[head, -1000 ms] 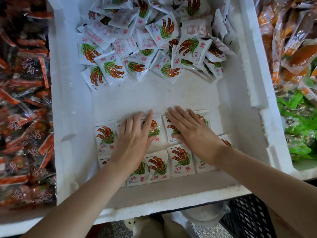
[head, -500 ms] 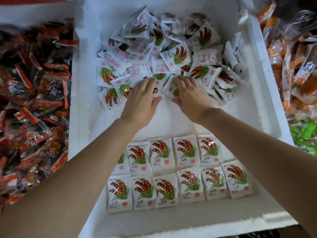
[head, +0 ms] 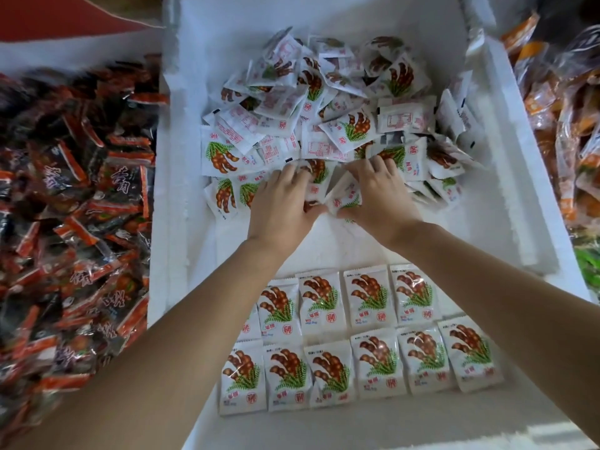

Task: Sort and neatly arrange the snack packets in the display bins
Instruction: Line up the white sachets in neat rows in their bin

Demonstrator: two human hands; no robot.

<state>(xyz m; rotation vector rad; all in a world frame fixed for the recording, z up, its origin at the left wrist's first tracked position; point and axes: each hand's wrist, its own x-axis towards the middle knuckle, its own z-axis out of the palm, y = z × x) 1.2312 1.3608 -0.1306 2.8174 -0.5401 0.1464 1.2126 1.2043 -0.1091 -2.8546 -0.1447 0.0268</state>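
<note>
Two neat rows [head: 357,339] lay at the near end of the bin [head: 168,222], but most of the stock sat in a loose heap [head: 341,102] at its far end, where the left grip [head: 282,206] and right grip [head: 380,196] each curled round a packet [head: 344,198] from the heap's near edge.

Left hand [head: 282,206]: we can't see fingertips, buried in loose pile [head: 337,102] at far end of bin [head: 506,177]; pinched packet [head: 314,185] half covered. Right hand [head: 380,196] grips second packet [head: 344,198], face mostly hidden. Left forearm [head: 181,336] masks left end of arranged rows [head: 373,352]. Dark-red packets [head: 74,196] smeared, unreadable. Orange packets [head: 558,102] cut off right.
</note>
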